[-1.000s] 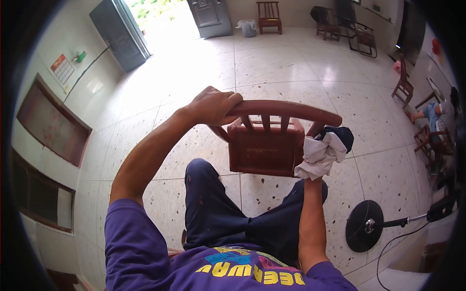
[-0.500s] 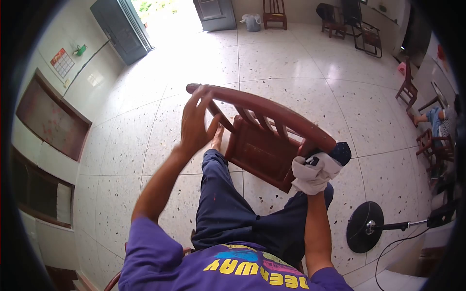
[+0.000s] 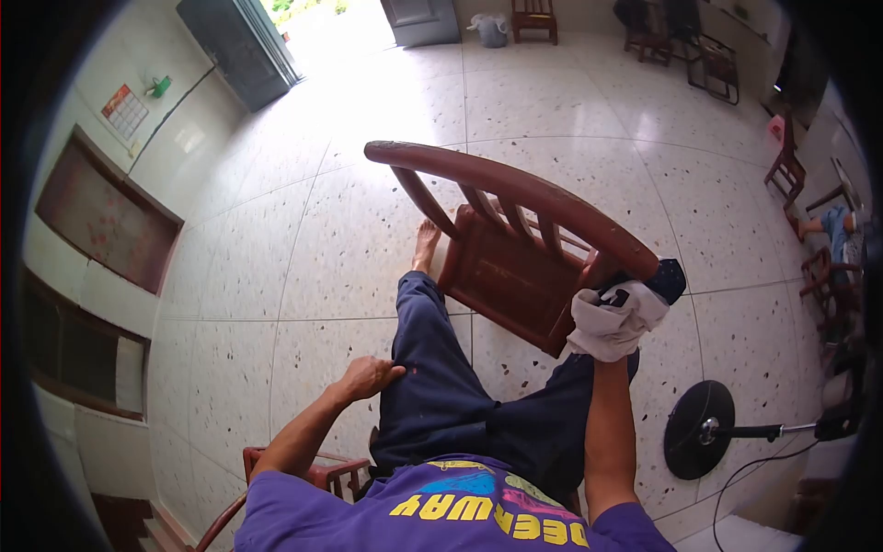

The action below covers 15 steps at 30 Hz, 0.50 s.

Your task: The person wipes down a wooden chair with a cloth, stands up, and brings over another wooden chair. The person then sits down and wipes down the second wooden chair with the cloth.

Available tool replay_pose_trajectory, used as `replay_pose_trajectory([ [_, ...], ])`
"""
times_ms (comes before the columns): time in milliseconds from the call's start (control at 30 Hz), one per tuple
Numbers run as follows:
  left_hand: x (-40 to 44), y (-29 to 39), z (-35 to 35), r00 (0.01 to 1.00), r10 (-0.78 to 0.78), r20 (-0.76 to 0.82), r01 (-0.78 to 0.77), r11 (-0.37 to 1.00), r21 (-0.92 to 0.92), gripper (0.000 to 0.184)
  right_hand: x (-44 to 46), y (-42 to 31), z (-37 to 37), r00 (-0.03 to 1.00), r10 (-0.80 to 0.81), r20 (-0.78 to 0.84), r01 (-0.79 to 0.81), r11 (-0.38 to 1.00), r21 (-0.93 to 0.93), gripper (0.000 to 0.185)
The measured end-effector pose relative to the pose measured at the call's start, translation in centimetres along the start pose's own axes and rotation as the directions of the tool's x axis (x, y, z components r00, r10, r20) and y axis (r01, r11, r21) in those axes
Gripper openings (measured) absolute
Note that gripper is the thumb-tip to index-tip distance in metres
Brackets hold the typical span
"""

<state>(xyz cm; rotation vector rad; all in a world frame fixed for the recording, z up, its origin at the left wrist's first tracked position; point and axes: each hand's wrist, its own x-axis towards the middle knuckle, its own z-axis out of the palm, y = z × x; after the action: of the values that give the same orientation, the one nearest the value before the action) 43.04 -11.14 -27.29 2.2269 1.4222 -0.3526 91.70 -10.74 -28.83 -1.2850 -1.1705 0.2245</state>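
Observation:
A reddish-brown wooden chair stands before me, its slatted back towards me and its curved top rail running down to the right. My right hand is at the rail's right end, bunched in a pale cloth that hides its fingers. A dark blue dotted fabric shows beside the cloth, over the rail's end. My left hand is beside my left thigh, its fingers curled and the thumb pointing at the trousers. I see nothing in it, and it is apart from the chair.
A round black stand base with a pole and cable is on the floor to my right. Another wooden chair is at my left hip. Chairs and a seated person are along the right wall. A bag-lined bin stands by the open door.
My left hand has left the chair's top rail, drawn back down to my thigh and curled up. My right hand stays with the cloth at the rail's right end. The view has shifted slightly.

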Motion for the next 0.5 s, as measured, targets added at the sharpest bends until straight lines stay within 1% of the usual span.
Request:
replay_pose_trajectory([
  [33,-0.2,-0.1,0.1,0.998,0.057,-0.016,-0.056,0.995,0.085,0.056,0.0,0.0,0.0,1.0,-0.002,-0.004,0.002,1.0,-0.003,0.046],
  [67,-0.4,-0.4,0.0,0.998,0.063,-0.013,-0.062,0.994,0.089,0.056,0.0,0.1,-0.1,1.0,-0.006,-0.004,0.006,1.0,-0.003,0.046],
  [133,-1.1,-0.7,-0.4,0.987,0.145,0.069,-0.153,0.977,0.149,0.048,0.3,-0.1,0.1,1.0,-0.019,-0.007,0.019,1.0,-0.001,0.046],
  [167,-1.9,-0.8,-0.4,0.986,0.145,0.076,-0.155,0.976,0.152,0.048,0.5,-0.1,0.2,1.0,-0.026,-0.009,0.026,1.0,0.001,0.046],
  [233,-4.6,0.2,-1.6,0.927,0.288,0.241,-0.304,0.952,0.033,0.041,0.8,-0.4,0.4,0.999,-0.041,-0.013,0.041,0.999,0.002,0.046],
  [300,-7.6,1.2,-2.0,0.828,0.39,0.403,-0.419,0.908,-0.017,0.034,1.3,-0.5,0.7,0.998,-0.054,-0.017,0.054,0.998,0.006,0.046],
  [333,-8.4,1.9,-2.4,0.792,0.313,0.524,-0.442,0.886,0.139,0.03,1.4,-0.6,0.7,0.998,-0.061,-0.018,0.061,0.998,0.01,0.047],
  [367,-8.4,2.4,-3.1,0.793,0.311,0.523,-0.44,0.887,0.14,0.03,1.6,-0.7,0.8,0.998,-0.068,-0.017,0.068,0.998,0.009,0.047],
  [433,-7.7,2.7,-5.0,0.84,0.245,0.484,-0.359,0.92,0.157,0.028,1.8,-1.0,0.8,0.997,-0.079,-0.021,0.08,0.997,0.011,0.047],
  [467,-6.7,1.0,-4.8,0.876,0.25,0.412,-0.334,0.931,0.145,0.027,2.0,-1.1,0.8,0.996,-0.087,-0.024,0.087,0.996,0.011,0.047],
  [500,-5.6,3.0,-7.5,0.928,0.247,0.277,-0.322,0.908,0.267,0.024,2.2,-1.3,0.7,0.995,-0.096,-0.028,0.096,0.995,0.008,0.047],
])
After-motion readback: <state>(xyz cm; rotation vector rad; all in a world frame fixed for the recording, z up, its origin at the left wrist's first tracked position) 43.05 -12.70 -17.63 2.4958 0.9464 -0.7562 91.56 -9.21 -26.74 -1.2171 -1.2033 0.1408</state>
